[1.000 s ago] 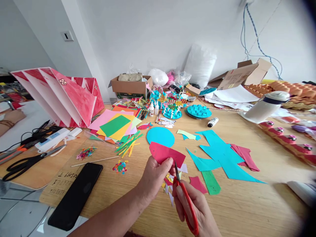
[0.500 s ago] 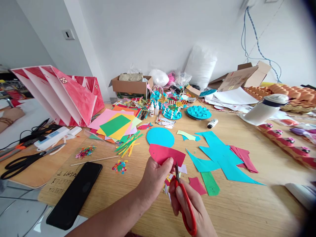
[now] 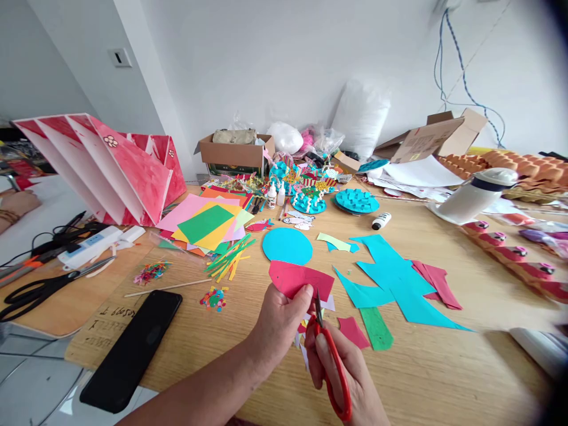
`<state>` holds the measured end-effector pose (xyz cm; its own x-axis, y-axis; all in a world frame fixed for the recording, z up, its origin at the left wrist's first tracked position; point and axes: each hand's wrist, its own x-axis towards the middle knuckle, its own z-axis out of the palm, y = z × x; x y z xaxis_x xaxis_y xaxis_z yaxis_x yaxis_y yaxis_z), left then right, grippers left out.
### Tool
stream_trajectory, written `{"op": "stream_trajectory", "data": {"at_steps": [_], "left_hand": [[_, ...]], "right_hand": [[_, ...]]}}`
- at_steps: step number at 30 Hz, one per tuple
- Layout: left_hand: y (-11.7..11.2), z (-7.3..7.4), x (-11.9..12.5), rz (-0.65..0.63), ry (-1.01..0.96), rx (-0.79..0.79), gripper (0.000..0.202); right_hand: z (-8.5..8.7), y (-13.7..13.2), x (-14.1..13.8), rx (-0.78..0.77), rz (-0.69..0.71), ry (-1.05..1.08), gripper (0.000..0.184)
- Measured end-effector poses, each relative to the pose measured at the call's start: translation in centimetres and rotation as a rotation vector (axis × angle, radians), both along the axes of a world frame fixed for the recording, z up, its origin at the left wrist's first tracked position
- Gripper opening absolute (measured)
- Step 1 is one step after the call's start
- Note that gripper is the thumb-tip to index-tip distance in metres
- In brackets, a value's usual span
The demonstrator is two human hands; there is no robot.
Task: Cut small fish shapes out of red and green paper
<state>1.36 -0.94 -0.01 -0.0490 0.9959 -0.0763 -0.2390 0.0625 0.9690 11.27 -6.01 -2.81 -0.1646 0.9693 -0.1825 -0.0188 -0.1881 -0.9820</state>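
My left hand [image 3: 284, 310] pinches a piece of red paper [image 3: 295, 277] between thumb and fingers, above the table. In my right hand [image 3: 339, 355] is a pair of red-handled scissors [image 3: 339, 378], its blades at the lower right edge of the red paper. Just beyond the paper lies a blue paper circle [image 3: 287, 245]. Small paper scraps [image 3: 302, 328] lie beneath my hands, partly hidden. Close by on the right are a red scrap [image 3: 352, 332], a green paper piece [image 3: 376, 328] and blue offcuts [image 3: 394, 275].
Left are a black phone [image 3: 133, 349], black scissors [image 3: 39, 293], paper strips [image 3: 228, 257] and stacked coloured paper [image 3: 206, 223]. Glue bottles [image 3: 272, 197] and blue paper crafts [image 3: 356, 201] stand farther back. A white bottle [image 3: 473, 192] and an egg-carton strip [image 3: 517, 254] are right. Another person's hand [image 3: 18, 204] shows far left.
Little differs. The view has shifted slightly, and the red paper sits a touch lower against the blue circle, still at the scissor blades.
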Motion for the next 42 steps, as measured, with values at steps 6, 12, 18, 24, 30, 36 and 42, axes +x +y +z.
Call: {"op": "stream_trajectory", "data": {"at_steps": [6, 12, 18, 24, 30, 36, 42], "left_hand": [[-0.07, -0.30, 0.01, -0.010, -0.018, -0.014, 0.017], [-0.10, -0.28, 0.08, -0.014, -0.021, -0.014, 0.018], [-0.18, 0.15, 0.11, 0.003, -0.008, -0.027, 0.016], [-0.23, 0.23, 0.24, 0.018, -0.003, -0.023, 0.016], [-0.17, -0.16, 0.28, 0.014, -0.028, -0.021, 0.016], [-0.22, -0.05, 0.35, 0.003, -0.021, -0.016, 0.015], [-0.31, 0.18, 0.42, 0.024, -0.020, -0.023, 0.014]], "right_hand": [[-0.13, -0.03, 0.18, 0.038, 0.012, -0.010, 0.038], [-0.08, -0.02, 0.19, 0.058, 0.010, -0.020, 0.037], [-0.07, -0.22, 0.24, 0.048, 0.009, -0.035, 0.037], [-0.15, -0.09, 0.24, 0.049, 0.012, -0.021, 0.037], [-0.68, -0.04, 0.26, 0.072, -0.012, -0.050, 0.040], [-0.56, -0.07, 0.23, 0.058, -0.005, -0.009, 0.039], [-0.63, -0.18, 0.43, 0.058, 0.020, -0.016, 0.038]]}}
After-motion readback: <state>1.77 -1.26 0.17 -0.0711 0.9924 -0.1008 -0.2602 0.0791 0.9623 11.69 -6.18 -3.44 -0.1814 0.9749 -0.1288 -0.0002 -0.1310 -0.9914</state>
